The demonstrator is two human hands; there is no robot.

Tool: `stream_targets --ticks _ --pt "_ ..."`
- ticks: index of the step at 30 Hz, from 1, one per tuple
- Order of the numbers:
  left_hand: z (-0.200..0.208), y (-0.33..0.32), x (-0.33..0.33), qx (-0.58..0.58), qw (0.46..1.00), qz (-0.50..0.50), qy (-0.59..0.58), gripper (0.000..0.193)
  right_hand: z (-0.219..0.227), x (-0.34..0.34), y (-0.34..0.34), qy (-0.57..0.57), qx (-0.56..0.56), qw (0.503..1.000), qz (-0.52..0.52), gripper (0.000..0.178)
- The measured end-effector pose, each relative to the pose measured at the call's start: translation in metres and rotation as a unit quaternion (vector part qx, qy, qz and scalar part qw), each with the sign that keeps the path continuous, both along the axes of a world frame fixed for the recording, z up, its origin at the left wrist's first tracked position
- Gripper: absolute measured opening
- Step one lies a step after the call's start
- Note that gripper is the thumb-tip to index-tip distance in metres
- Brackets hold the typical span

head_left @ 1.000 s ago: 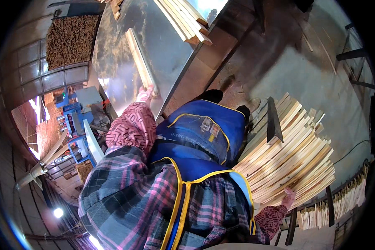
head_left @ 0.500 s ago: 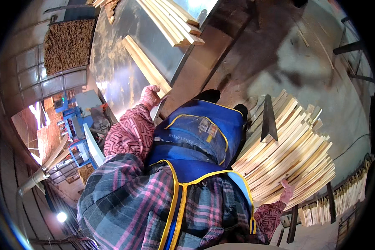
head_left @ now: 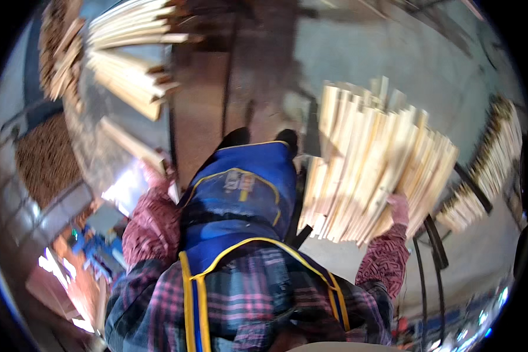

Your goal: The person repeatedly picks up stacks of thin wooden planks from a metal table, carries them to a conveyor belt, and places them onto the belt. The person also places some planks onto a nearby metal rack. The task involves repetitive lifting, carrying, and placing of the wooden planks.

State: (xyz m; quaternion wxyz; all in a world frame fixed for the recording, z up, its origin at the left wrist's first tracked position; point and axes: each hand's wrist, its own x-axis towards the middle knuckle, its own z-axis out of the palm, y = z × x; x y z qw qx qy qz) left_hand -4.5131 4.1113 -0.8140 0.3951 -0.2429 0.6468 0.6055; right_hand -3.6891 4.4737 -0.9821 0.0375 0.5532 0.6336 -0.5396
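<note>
My left hand (head_left: 154, 175) is closed at the near end of a single wooden strip (head_left: 129, 141), which lies on the metal-topped table (head_left: 112, 104) to my left. Blur softens its fingers. On my right, my right hand (head_left: 399, 208) rests against the near part of a wide stack of pale wooden strips (head_left: 358, 158). Its fingertips are smeared and partly lost among the wood, so their grip is unclear. Both forearms wear patterned pink sleeves.
More wooden strips (head_left: 129, 82) lie in bundles on the far part of the table. A dark metal upright (head_left: 312, 129) stands at the stack's left side. Black bars (head_left: 435, 240) support its right side. Another row of strips (head_left: 481, 158) stands further right.
The view has turned right, bringing the stack nearer the middle. My right hand has moved further forward on the stack. My left hand remains at the strip's near end.
</note>
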Motion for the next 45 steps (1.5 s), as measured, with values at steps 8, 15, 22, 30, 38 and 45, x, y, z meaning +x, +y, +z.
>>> stream_targets --ticks 8,15,22,30,38,45 --pt "0.044 0.085 0.001 0.084 0.988 0.127 -0.001 0.096 0.013 -0.094 -0.031 -0.243 0.063 0.949 -0.193 0.051" --pt "-0.003 0.036 -0.011 0.469 0.877 0.091 -0.055 0.057 0.123 -0.201 0.070 -0.328 0.018 0.905 -0.270 0.071" --pt "-0.043 0.081 0.003 0.689 0.724 0.021 0.012 0.049 0.239 -0.404 0.128 -0.017 0.309 0.940 -0.146 0.054" --pt "0.111 0.148 -0.008 0.615 0.779 -0.113 -0.056 0.048 0.309 -0.625 0.093 0.380 0.316 0.869 0.020 0.086" --pt "0.182 0.242 0.083 0.119 0.835 -0.525 -0.114 0.084 0.361 -0.556 0.141 0.193 0.610 0.681 0.357 0.036" --pt "0.133 0.285 0.117 0.130 0.886 -0.444 0.042 0.085 0.283 -0.240 0.071 -0.157 0.361 0.909 -0.133 0.028"
